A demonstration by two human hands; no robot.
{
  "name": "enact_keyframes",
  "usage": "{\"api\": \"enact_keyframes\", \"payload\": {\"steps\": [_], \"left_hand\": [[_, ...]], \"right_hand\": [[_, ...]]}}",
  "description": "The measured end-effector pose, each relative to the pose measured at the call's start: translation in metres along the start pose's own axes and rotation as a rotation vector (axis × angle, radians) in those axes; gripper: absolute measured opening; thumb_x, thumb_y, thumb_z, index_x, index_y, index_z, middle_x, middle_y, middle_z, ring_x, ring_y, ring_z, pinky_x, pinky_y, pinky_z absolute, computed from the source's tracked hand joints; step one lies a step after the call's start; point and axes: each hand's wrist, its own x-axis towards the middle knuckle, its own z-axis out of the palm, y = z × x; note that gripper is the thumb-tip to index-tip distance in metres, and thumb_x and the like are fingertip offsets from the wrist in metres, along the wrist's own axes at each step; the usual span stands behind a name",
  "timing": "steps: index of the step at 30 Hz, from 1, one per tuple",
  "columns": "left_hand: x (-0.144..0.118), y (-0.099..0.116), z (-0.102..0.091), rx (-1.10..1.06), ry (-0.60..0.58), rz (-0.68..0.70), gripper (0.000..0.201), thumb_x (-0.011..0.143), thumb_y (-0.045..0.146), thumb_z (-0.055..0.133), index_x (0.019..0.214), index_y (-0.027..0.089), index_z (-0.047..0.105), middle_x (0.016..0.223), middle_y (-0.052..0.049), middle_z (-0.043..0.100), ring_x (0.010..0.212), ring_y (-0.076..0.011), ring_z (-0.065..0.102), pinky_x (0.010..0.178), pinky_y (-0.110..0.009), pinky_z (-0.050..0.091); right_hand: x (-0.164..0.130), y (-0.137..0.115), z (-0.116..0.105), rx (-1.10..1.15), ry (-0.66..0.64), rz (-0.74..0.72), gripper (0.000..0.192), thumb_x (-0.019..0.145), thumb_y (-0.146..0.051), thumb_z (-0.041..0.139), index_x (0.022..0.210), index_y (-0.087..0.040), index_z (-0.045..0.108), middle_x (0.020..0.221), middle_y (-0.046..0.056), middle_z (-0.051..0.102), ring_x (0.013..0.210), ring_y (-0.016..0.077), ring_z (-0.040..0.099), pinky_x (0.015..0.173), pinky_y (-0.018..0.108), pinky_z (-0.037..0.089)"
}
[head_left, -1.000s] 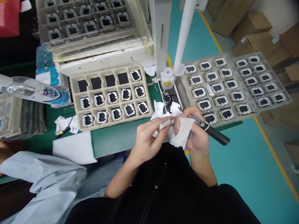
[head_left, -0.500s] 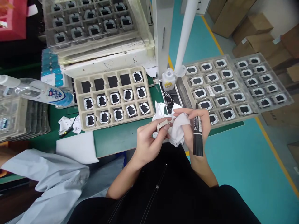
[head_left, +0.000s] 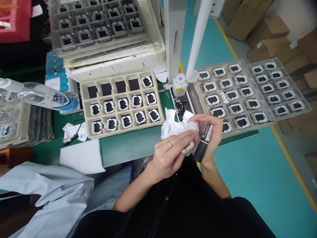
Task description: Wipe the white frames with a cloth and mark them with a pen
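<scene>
My left hand (head_left: 168, 155) pinches a small pale frame-shaped part (head_left: 188, 147), which shows only at its edge below my fingers. Against it, my right hand (head_left: 210, 135) holds a crumpled white cloth (head_left: 194, 126); a black marker pen (head_left: 204, 142) is tucked in the same hand, slanting down to the left. Both hands meet in front of my body at the table's edge. Behind them lies more crumpled white tissue (head_left: 170, 124). To the left, a beige tray (head_left: 123, 130) carries several white-rimmed black frames, and some of its back pockets hold only dark pads.
Clear trays (head_left: 247, 127) of similar frames lie at right, beside a small white bottle (head_left: 179, 84) in a narrow box. A spray bottle (head_left: 47, 96) leans at left. A white post (head_left: 173, 43) rises behind. A co-worker's blue sleeve (head_left: 49, 185) is at lower left.
My left hand has moved right and turned over, bringing the pale part down against the cloth. The marker in my right hand has tilted from upright to slanting.
</scene>
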Motion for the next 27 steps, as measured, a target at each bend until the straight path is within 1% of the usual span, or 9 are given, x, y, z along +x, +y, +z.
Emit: {"api": "enact_keyframes", "payload": {"steps": [3, 6, 8, 10, 12, 15, 18, 21, 27], "left_hand": [[-0.002, 0.001, 0.002, -0.003, 0.075, -0.038, 0.048, 0.106, 0.004, 0.066, 0.152, 0.018, 0.072, 0.150, -0.017, 0.077, 0.131, -0.0270, 0.081, 0.111, -0.038, 0.069], [-0.001, 0.003, 0.004, -0.091, 0.112, -0.203, 0.040, 0.108, 0.008, 0.068, 0.144, 0.021, 0.078, 0.159, -0.017, 0.070, 0.114, -0.0227, 0.084, 0.098, -0.034, 0.072], [0.000, 0.003, 0.005, -0.179, 0.088, -0.311, 0.032, 0.110, 0.013, 0.068, 0.138, 0.023, 0.081, 0.155, -0.015, 0.072, 0.115, -0.0237, 0.084, 0.095, -0.035, 0.073], [0.000, 0.003, 0.004, -0.201, 0.076, -0.348, 0.027, 0.111, 0.016, 0.069, 0.134, 0.022, 0.083, 0.144, -0.014, 0.079, 0.122, -0.0265, 0.083, 0.099, -0.038, 0.073], [0.000, 0.003, 0.004, -0.133, 0.095, -0.323, 0.028, 0.110, 0.016, 0.069, 0.134, 0.022, 0.083, 0.137, -0.013, 0.083, 0.125, -0.0269, 0.082, 0.105, -0.039, 0.071], [-0.001, 0.002, 0.001, 0.051, 0.124, -0.200, 0.037, 0.109, 0.011, 0.067, 0.143, 0.022, 0.078, 0.141, -0.013, 0.082, 0.127, -0.0266, 0.082, 0.109, -0.038, 0.069], [-0.001, 0.001, 0.000, 0.173, 0.055, -0.007, 0.045, 0.106, 0.006, 0.064, 0.149, 0.016, 0.073, 0.144, -0.017, 0.081, 0.125, -0.0267, 0.084, 0.102, -0.035, 0.070], [0.000, 0.000, 0.001, 0.179, -0.006, 0.126, 0.044, 0.108, 0.009, 0.063, 0.151, 0.013, 0.070, 0.139, -0.019, 0.083, 0.111, -0.0257, 0.087, 0.090, -0.034, 0.072], [-0.002, -0.002, 0.003, 0.168, -0.030, 0.075, 0.046, 0.107, 0.007, 0.061, 0.152, 0.015, 0.069, 0.141, -0.018, 0.083, 0.120, -0.0263, 0.086, 0.094, -0.034, 0.073]], "right_hand": [[-0.002, 0.002, 0.004, -0.032, 0.058, -0.041, 0.024, 0.100, -0.038, 0.078, 0.116, -0.037, 0.060, 0.107, 0.004, 0.072, 0.100, 0.0279, 0.073, 0.095, 0.052, 0.066], [-0.003, 0.005, 0.007, -0.042, 0.116, -0.081, 0.027, 0.099, -0.038, 0.078, 0.115, -0.038, 0.056, 0.106, 0.003, 0.069, 0.094, 0.0282, 0.073, 0.088, 0.055, 0.067], [-0.003, 0.008, 0.009, -0.017, 0.146, -0.115, 0.030, 0.099, -0.032, 0.079, 0.116, -0.039, 0.056, 0.104, 0.002, 0.069, 0.090, 0.0272, 0.073, 0.086, 0.054, 0.067], [-0.003, 0.011, 0.010, 0.007, 0.151, -0.156, 0.034, 0.097, -0.024, 0.080, 0.119, -0.039, 0.059, 0.105, 0.001, 0.071, 0.089, 0.0263, 0.074, 0.084, 0.053, 0.067], [-0.003, 0.014, 0.008, 0.013, 0.134, -0.200, 0.035, 0.097, -0.019, 0.079, 0.120, -0.038, 0.062, 0.106, 0.002, 0.073, 0.090, 0.0256, 0.075, 0.085, 0.052, 0.067], [-0.004, 0.016, 0.004, -0.032, 0.090, -0.235, 0.031, 0.098, -0.022, 0.078, 0.121, -0.037, 0.063, 0.110, 0.003, 0.075, 0.095, 0.0264, 0.077, 0.090, 0.055, 0.067], [-0.006, 0.017, 0.000, -0.085, 0.062, -0.264, 0.025, 0.102, -0.038, 0.076, 0.125, -0.038, 0.065, 0.114, 0.006, 0.075, 0.102, 0.0303, 0.077, 0.094, 0.060, 0.066], [-0.007, 0.019, -0.002, -0.080, 0.107, -0.253, 0.026, 0.105, -0.054, 0.069, 0.126, -0.039, 0.065, 0.114, 0.007, 0.074, 0.104, 0.0323, 0.076, 0.095, 0.063, 0.064], [-0.005, 0.018, -0.002, -0.052, 0.136, -0.191, 0.034, 0.099, -0.061, 0.076, 0.121, -0.038, 0.063, 0.107, 0.006, 0.075, 0.096, 0.0303, 0.076, 0.092, 0.057, 0.064]]}}
